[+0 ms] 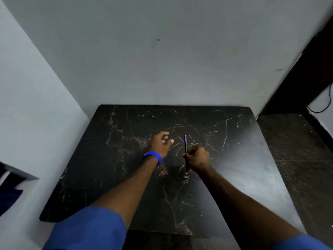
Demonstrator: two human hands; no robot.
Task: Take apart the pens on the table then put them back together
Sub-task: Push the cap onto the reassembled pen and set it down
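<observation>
A slim dark pen with a blue-purple band near its top stands roughly upright over the middle of the black marble table. My right hand is closed around the pen's lower half, and the pen's bottom end pokes out below my fist. My left hand, with a blue wristband, hovers just left of the pen, fingers loosely curled and apart, holding nothing that I can see. A gap separates the two hands. No other pen parts show on the table.
The table stands against a pale wall at the back and left. A dark speckled counter adjoins it on the right, with a black cable above. Blue fabric lies at the far left.
</observation>
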